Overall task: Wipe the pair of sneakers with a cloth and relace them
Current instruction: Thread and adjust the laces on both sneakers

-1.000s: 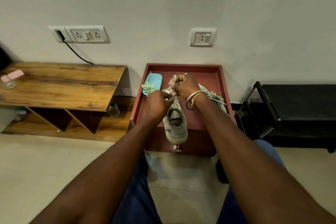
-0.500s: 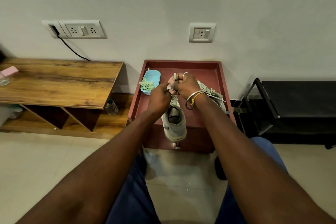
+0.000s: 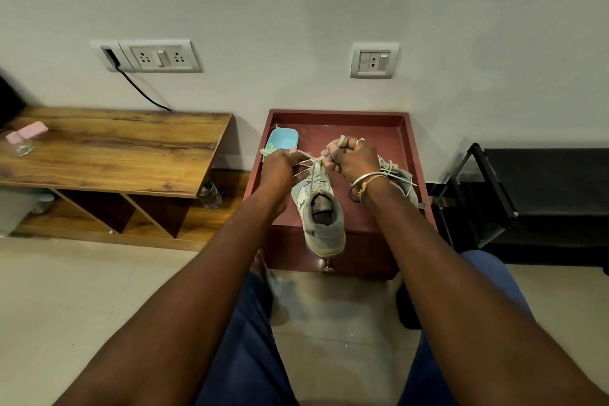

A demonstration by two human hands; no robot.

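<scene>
A grey and pale green sneaker (image 3: pixel 321 217) lies on the dark red side table (image 3: pixel 405 142), heel toward me and hanging over the front edge. My left hand (image 3: pixel 280 170) pinches one end of its pale shoelace (image 3: pixel 309 160). My right hand (image 3: pixel 354 158) grips the other end, fingers curled tight. The lace runs taut between them above the shoe's eyelets. The second sneaker (image 3: pixel 400 180) lies behind my right wrist, mostly hidden, its laces loose. A light green cloth (image 3: pixel 268 151) sits at the rim of a blue tray (image 3: pixel 283 142), partly behind my left hand.
A low wooden bench (image 3: pixel 115 152) with open shelves stands to the left, a glass with a pink item (image 3: pixel 23 142) on its far end and a plastic bottle (image 3: pixel 211 196) beneath. A black rack (image 3: pixel 514 194) stands to the right. My knees in blue trousers sit over the tiled floor.
My hands have drawn apart, the left moving left, so the lace is now stretched taut between them. The sneaker has stayed in place.
</scene>
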